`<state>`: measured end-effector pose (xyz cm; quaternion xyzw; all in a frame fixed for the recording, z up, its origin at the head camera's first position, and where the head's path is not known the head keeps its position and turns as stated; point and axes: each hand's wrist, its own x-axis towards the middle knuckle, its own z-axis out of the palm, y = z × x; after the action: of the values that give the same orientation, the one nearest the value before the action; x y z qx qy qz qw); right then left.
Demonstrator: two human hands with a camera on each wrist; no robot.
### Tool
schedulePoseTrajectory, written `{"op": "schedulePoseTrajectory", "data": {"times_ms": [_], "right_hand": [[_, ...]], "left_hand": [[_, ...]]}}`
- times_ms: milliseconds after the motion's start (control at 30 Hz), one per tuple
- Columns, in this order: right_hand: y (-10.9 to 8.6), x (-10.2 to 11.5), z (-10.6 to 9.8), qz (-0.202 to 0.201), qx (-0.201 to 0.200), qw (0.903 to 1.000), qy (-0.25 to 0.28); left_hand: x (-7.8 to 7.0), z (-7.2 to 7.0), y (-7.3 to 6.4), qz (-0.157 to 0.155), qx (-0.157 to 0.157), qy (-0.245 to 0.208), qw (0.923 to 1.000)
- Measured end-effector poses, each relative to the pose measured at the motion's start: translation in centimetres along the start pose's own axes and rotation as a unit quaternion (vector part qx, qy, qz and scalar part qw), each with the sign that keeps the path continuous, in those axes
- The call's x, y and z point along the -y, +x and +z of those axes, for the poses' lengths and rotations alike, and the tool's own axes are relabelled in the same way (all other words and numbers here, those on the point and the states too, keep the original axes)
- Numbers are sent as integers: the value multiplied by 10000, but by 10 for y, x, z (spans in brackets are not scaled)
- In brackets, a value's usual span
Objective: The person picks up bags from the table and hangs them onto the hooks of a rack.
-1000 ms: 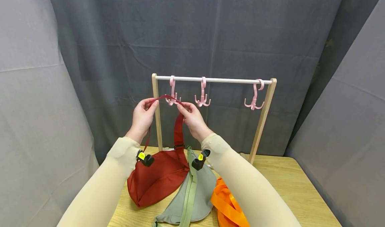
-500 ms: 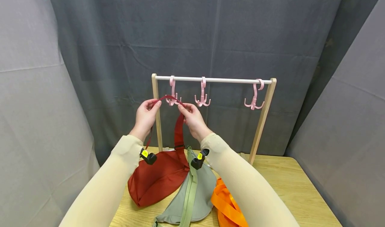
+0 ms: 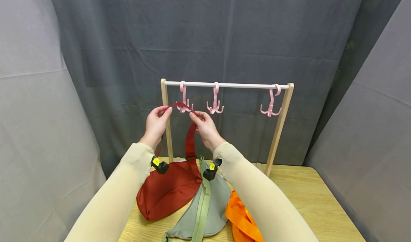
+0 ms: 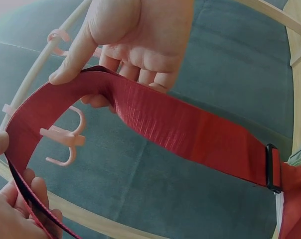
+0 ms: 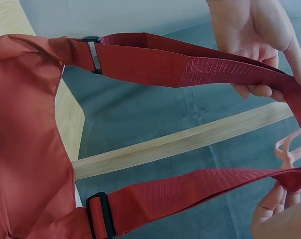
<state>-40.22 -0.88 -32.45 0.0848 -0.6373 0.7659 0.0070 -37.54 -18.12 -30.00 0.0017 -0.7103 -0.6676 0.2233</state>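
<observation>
In the head view, nearest, an orange bag (image 3: pixel 238 232) is seen at 5 o'clock, a grey-green bag (image 3: pixel 219 202) at 6 and a red bag (image 3: pixel 171 188) at 7, on a wooden table (image 3: pixel 308 199). Beyond, the red strap (image 3: pixel 190 142) is pinched between thumb and fingers by both the left hand (image 3: pixel 155 125) and the right hand (image 3: pixel 207 130), and is arched between them; the red bag is found at about 5:30 from the left hand, 7 from the right. Behind the arch, one pink hook (image 3: pixel 184 96) is partly covered; whether it is touched cannot be told. Toward 3 o'clock from it, two more are hung along a white rail (image 3: pixel 240 86), backed by a grey curtain (image 3: pixel 205 39).
</observation>
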Motion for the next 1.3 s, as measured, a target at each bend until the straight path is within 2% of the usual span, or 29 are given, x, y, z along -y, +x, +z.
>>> {"op": "schedulePoseTrajectory", "data": {"times_ms": [433,967,1300], "right_hand": [[1,-5,1,69,-86,9999,-43],[4,-19,-1,235,-125,9993,-261],[3,-22,0,332,-67,9988,-339]], "left_hand": [[2,0,6,9,81,321,9995],[14,-3,7,-302,210,520,9980],[18,-2,6,-209,218,621,9976]]}}
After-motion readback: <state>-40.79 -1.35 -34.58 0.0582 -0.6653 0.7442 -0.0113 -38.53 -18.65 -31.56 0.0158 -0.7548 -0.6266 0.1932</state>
